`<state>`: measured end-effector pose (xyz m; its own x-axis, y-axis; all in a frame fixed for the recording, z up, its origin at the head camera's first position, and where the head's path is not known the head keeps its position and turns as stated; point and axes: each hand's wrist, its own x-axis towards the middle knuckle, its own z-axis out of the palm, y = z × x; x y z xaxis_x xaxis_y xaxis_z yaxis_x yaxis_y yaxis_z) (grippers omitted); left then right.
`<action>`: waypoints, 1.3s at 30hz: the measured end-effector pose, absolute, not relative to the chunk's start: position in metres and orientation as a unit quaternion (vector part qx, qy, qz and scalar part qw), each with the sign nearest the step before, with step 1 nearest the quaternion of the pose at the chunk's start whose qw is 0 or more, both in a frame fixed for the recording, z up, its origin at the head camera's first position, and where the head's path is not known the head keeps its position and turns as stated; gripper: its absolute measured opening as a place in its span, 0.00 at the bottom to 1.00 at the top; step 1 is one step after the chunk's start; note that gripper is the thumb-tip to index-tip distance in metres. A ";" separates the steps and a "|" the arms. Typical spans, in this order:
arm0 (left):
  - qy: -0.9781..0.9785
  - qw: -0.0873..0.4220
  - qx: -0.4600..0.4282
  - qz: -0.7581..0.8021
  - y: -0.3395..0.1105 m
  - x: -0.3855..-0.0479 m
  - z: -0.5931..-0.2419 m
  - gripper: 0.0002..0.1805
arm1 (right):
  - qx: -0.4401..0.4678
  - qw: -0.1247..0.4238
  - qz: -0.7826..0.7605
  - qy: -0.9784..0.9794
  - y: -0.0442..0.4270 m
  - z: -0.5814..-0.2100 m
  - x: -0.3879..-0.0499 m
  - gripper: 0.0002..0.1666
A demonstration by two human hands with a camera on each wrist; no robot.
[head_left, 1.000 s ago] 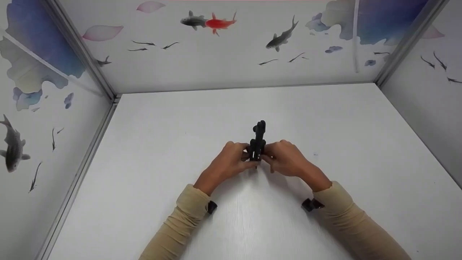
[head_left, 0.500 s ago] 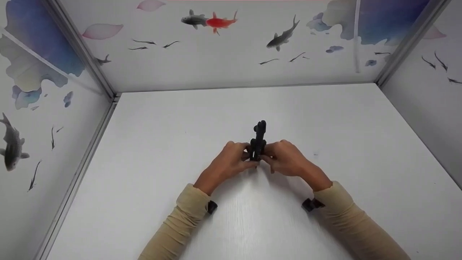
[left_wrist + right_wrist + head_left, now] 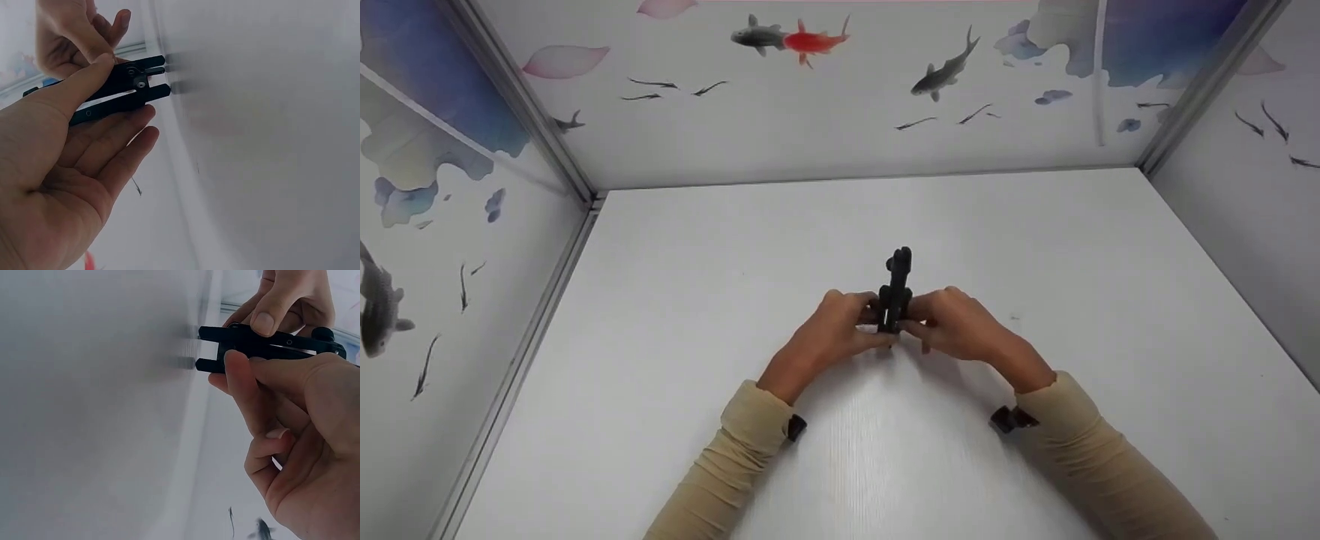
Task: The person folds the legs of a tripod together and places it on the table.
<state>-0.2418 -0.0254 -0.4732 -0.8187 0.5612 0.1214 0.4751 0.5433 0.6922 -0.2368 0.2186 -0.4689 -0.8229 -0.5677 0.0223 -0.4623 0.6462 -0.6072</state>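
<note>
A black folding stand with slim jointed bars and small screws (image 3: 896, 289) stands nearly upright near the middle of the table, held from both sides. My left hand (image 3: 840, 322) pinches its left side, the thumb across the bars and the fingers behind, as the left wrist view shows. On the other side, my right hand (image 3: 315, 416) grips a lower part of the stand (image 3: 264, 340) between thumb and bent fingers. Blunt bar ends (image 3: 160, 91) point at the tabletop; whether they touch it I cannot tell. The fingers hide part of the stand's middle.
The white tabletop (image 3: 720, 255) is glossy and reflects the bar ends. White panels (image 3: 825, 135) printed with fish and petals rise at the back and both sides, with grey metal strips (image 3: 525, 112) at the corners. Black wrist cameras (image 3: 1012, 420) sit by the sleeve cuffs.
The head view has shifted slightly. Both hands keep their grip on the stand in nearly the same place, and the gap between the left thumb and fingers looks a little wider.
</note>
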 end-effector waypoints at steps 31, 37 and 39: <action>0.772 -0.228 0.347 0.481 -0.020 -0.230 -0.427 0.18 | -0.309 0.096 -0.331 0.887 0.230 -0.479 -0.252 0.07; 0.781 -0.213 0.334 0.483 -0.023 -0.232 -0.423 0.16 | -0.315 0.102 -0.339 0.881 0.240 -0.477 -0.255 0.08; 0.784 -0.202 0.326 0.489 -0.026 -0.233 -0.421 0.15 | -0.313 0.108 -0.343 0.879 0.244 -0.475 -0.256 0.09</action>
<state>-0.2326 -0.0257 -0.4208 -0.7056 0.3146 0.6349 0.7086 0.3094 0.6342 -0.2558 0.2440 -0.4745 -0.7809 -0.6243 0.0236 -0.4756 0.5696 -0.6703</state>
